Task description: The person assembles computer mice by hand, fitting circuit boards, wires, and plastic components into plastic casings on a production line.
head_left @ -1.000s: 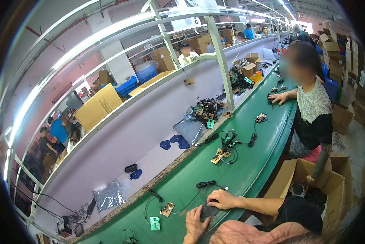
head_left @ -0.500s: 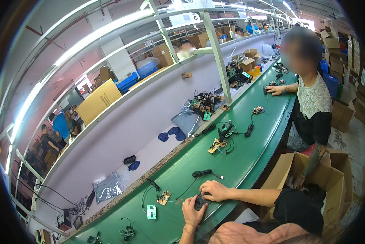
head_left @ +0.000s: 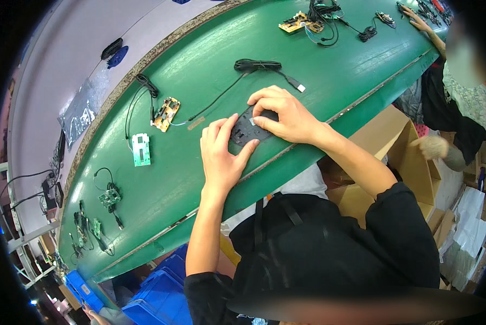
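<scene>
Stretching across the view, the green desk (head_left: 199, 65) curves away to the left. To the person's right, below its edge, stands an open cardboard box (head_left: 381, 132); blue plastic bins (head_left: 159, 298) sit at lower left. The left hand (head_left: 219, 155) and right hand (head_left: 289, 116) meet at a dark grey plastic shell (head_left: 248, 134) close to the desk's near edge; whether it touches the surface cannot be told. The left fingers, parted from the thumb, clasp the shell's left and lower rim; the right fingers curl around its upper right end, thumb on its face. Beyond lies a coiled black USB cable (head_left: 258, 66), then, leftward, a tan circuit board (head_left: 167, 112) and a narrower green circuit board (head_left: 141, 149).
</scene>
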{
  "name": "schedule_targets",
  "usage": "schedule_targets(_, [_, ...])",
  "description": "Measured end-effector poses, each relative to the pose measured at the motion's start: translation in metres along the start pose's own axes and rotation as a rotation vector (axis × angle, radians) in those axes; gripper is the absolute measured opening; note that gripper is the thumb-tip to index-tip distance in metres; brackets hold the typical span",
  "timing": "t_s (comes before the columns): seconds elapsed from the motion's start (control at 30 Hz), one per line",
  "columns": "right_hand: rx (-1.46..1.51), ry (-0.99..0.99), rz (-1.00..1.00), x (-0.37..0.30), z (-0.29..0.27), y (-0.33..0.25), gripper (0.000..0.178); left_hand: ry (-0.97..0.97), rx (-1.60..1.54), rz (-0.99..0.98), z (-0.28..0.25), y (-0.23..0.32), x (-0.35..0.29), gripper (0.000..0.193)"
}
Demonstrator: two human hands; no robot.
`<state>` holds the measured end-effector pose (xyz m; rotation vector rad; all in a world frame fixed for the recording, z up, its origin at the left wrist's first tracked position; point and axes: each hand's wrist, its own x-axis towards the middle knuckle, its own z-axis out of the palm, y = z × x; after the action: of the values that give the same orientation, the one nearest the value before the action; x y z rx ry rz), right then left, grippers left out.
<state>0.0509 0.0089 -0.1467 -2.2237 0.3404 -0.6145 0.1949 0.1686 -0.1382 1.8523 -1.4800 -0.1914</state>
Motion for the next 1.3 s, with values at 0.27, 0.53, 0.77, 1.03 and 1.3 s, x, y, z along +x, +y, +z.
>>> schedule_targets(0.27, [-0.067, 0.01, -0.033, -0.01, -0.003, -0.017, 0.011, -0.037, 0.004, -0.025, -0.008, 0.013, -0.009, 0.062])
schedule_targets(0.53, [-0.056, 0.069, -0.002, -0.011, -0.004, -0.018, 0.019, 0.06, -0.074, 0.002, -0.01, 0.015, -0.012, 0.056])
schedule_targets(0.77, [-0.047, 0.345, -0.065, 0.016, -0.046, -0.007, 0.022, 0.101, -0.107, -0.001, -0.014, 0.009, -0.011, 0.052])
schedule_targets(1.03, [-1.025, -0.352, 0.23, 0.124, -0.163, 0.071, 0.03, 0.11, -0.056, 0.096, -0.007, 0.001, -0.013, 0.051])
schedule_targets(1.3, [-0.925, -0.132, 0.316, 0.15, -0.202, 0.02, 0.04, 0.121, -0.128, 0.112, 0.0, -0.008, -0.019, 0.048])
